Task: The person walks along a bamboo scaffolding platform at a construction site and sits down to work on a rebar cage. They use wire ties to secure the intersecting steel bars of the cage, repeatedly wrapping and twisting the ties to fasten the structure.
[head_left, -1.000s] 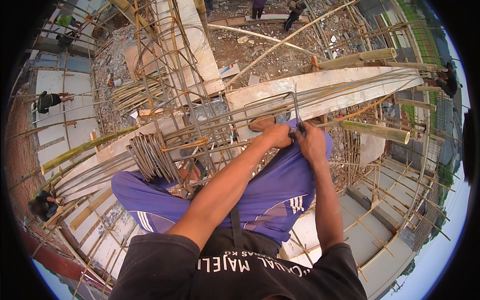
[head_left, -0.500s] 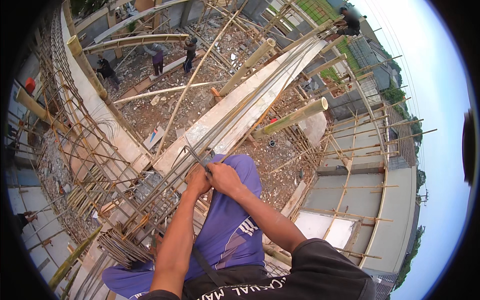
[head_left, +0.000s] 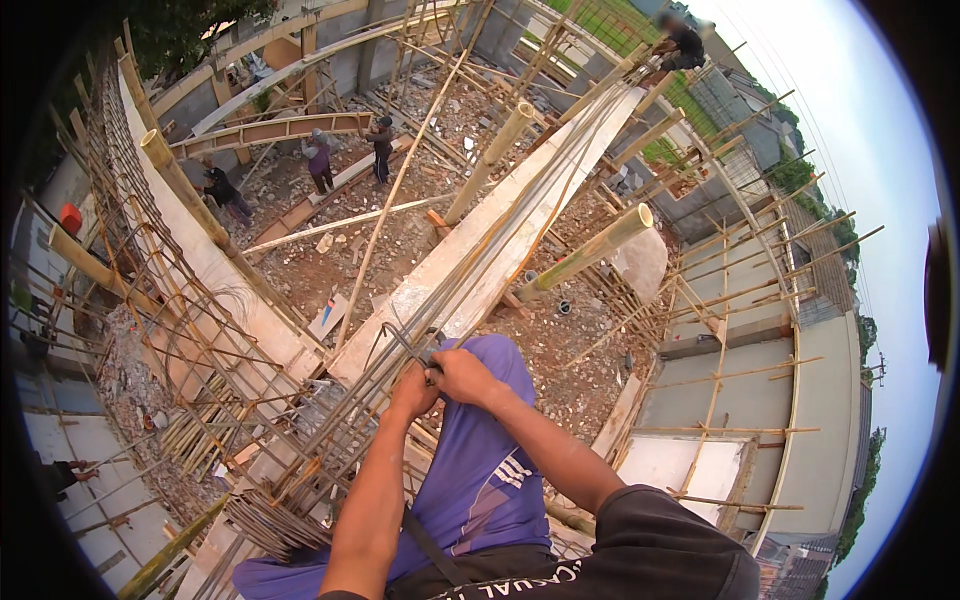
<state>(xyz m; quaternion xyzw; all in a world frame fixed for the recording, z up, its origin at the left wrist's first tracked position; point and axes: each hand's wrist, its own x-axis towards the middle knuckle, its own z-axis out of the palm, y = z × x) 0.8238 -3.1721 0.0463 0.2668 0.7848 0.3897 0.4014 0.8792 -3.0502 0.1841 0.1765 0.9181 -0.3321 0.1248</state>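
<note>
My left hand and my right hand meet just in front of my raised knee, both with curled fingers. Between them they grip a bent steel bar whose squared end sticks out beyond the knuckles. A small dark piece shows at the fingertips; its kind is unclear. Long steel rebars run past the hands, lying along a pale formwork beam that stretches away to the far right. My fingers hide the place where the bar is held.
Bamboo poles rise beside the beam, over a rubble-strewn floor far below. A rebar cage curves along the left. A bundle of steel rods lies by my leg. Several people work below; another person sits at the beam's far end.
The view has shifted a little, so the scene sits slightly more to the right and lower. My hands remain together at the bent bar, with little change in their grip.
</note>
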